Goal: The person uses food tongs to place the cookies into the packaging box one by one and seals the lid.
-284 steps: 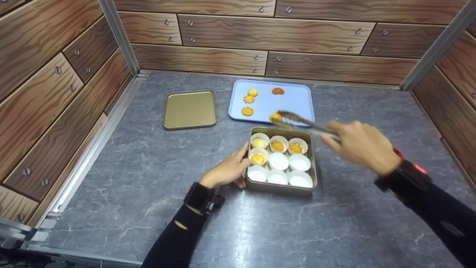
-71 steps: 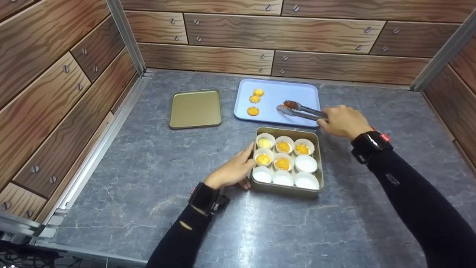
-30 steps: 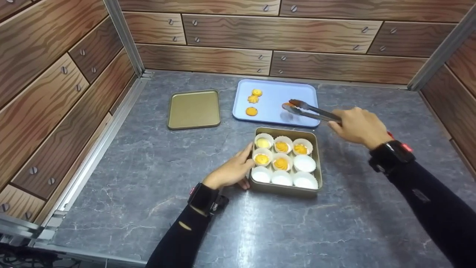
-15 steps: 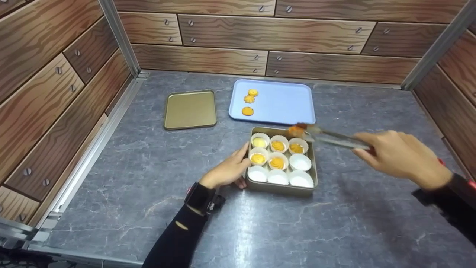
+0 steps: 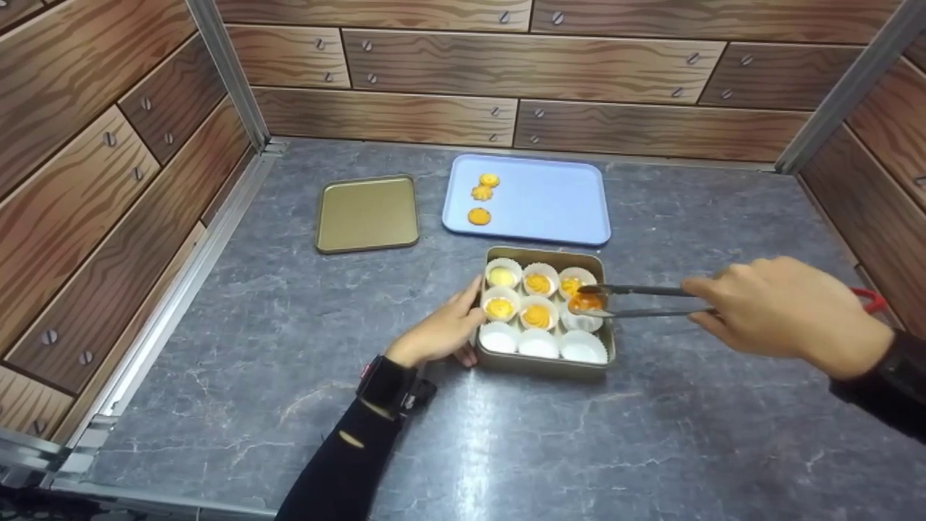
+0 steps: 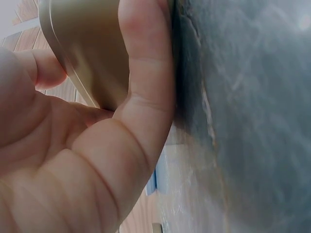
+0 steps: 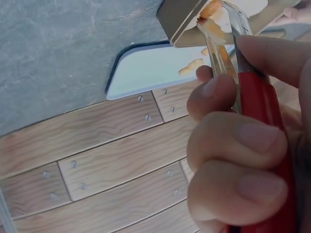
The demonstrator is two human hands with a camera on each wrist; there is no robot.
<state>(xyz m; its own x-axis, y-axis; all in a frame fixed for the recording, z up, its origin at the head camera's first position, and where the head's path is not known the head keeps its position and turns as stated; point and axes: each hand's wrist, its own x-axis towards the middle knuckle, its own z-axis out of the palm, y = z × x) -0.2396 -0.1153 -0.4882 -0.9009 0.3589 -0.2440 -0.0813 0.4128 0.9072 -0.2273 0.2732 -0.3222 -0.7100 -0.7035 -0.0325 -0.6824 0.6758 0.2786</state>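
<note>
My right hand (image 5: 785, 307) grips metal tongs (image 5: 651, 291) with red handles, seen in the right wrist view as a red handle (image 7: 265, 145) under curled fingers. Between the tong tips is an orange-brown cookie (image 5: 586, 302), at the right paper cup (image 5: 582, 323) of the middle row. The gold tin (image 5: 546, 365) holds rows of white paper cups. Cookies sit in the back row's cups and in the left and middle cups of the middle row; the front cups hold none. My left hand (image 5: 445, 329) rests against the tin's left wall, fingers along it and thumb at the rim.
Behind the tin lies a blue tray (image 5: 550, 202) with a round cookie (image 5: 479, 216) and two flower-shaped cookies (image 5: 482, 192) at its left. A flat gold lid (image 5: 367, 215) lies left of the tray. Wood-patterned walls (image 5: 434, 69) enclose the grey marbled table (image 5: 289, 347).
The tongs have carried the orange-brown cookie from the blue tray to the tin's middle-row right cup. Earlier, another cookie came into the middle cup. My left hand stays at the tin.
</note>
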